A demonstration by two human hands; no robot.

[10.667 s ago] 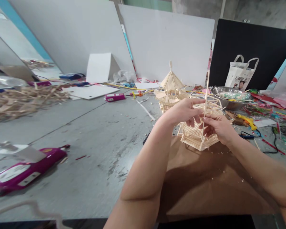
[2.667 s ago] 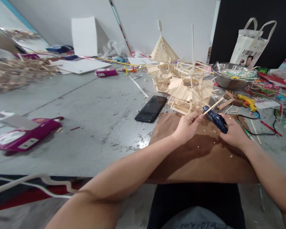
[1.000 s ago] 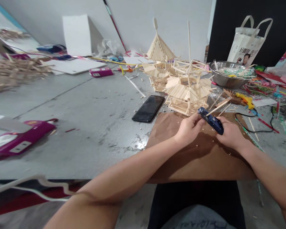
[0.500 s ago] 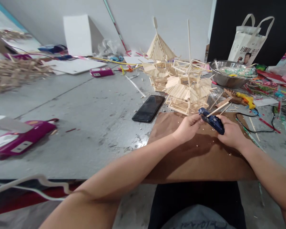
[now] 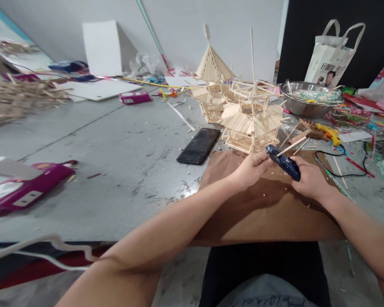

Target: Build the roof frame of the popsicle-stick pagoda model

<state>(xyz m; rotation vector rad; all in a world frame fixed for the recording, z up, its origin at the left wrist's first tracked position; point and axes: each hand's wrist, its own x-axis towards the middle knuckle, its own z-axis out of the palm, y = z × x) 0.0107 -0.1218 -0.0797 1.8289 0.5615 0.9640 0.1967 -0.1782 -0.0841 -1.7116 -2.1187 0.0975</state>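
Note:
Above the brown paper (image 5: 259, 217), my right hand (image 5: 309, 175) is closed around the handle end of a dark blue hand cutter (image 5: 283, 162). My left hand (image 5: 252, 168) pinches a thin wooden stick (image 5: 292, 146), which crosses the tool's head and points up to the right; the pinched end is hidden by the fingers. Just beyond the hands stands a stick-built pavilion model (image 5: 252, 121) with an unfinished-looking open top and one tall upright stick. Behind it rises another stick model (image 5: 213, 66) with a pointed roof. Small pale wood bits lie scattered on the paper.
A black phone (image 5: 199, 146) lies left of the paper. Over on the right are a yellow glue gun (image 5: 329, 133) with a black cord, a metal bowl (image 5: 312, 102) and loose scraps. Purple power strips (image 5: 32, 187) sit on the left, with a blurred stick pile (image 5: 22, 98) beyond.
The view has shifted very slightly. Both hands, the cutter and the stick keep nearly the same positions.

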